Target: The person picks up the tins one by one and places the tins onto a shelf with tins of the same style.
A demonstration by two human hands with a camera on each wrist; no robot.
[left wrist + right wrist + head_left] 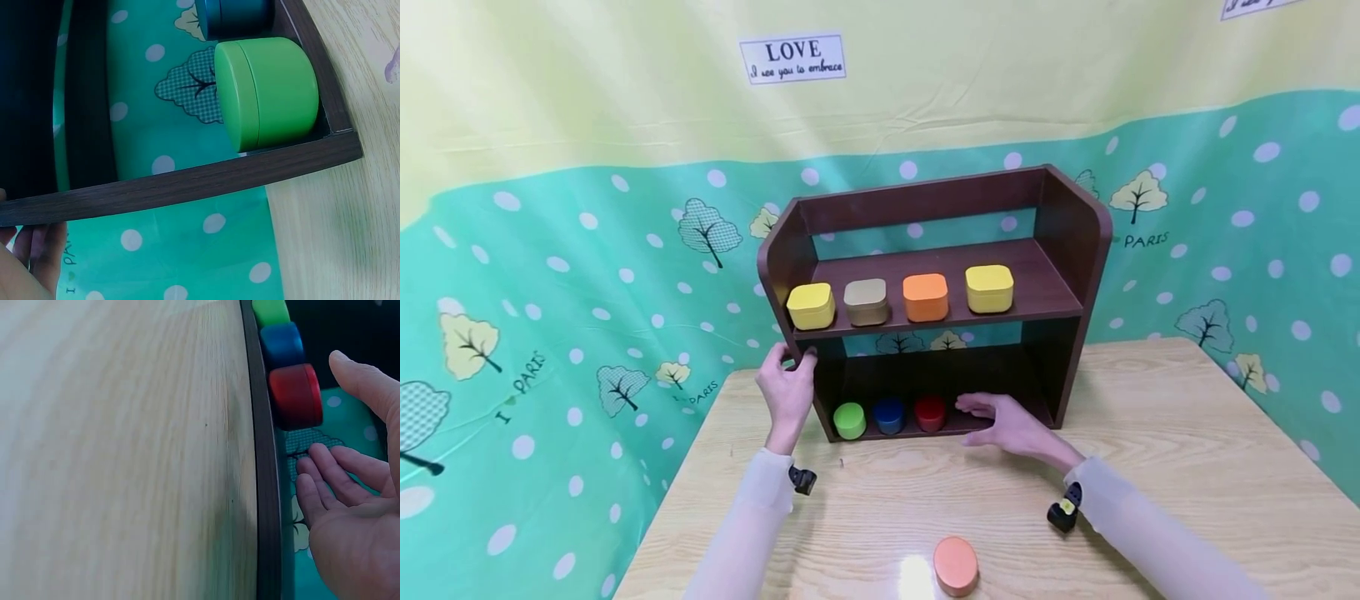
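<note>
A dark brown two-tier shelf (925, 323) stands on the table. My left hand (787, 392) grips the front edge of its left side panel, fingers (49, 256) on the outer face and thumb inside. On the lower tier sit a green round tin (849, 422), a blue round tin (889, 416) and a red round tin (930, 413), in a row from the left. Just right of the red tin, my right hand (1003, 422) reaches in at the lower tier. Its fingers are loosely extended, the thumb apart, and nothing lies between them.
Along the upper tier stand two yellow tins (811, 307) (989, 289), a grey-brown tin (866, 302) and an orange tin (925, 297), all squarish. A salmon-pink round tin (956, 566) sits on the wooden table (880, 508) near the front. Patterned cloth (587, 292) hangs behind.
</note>
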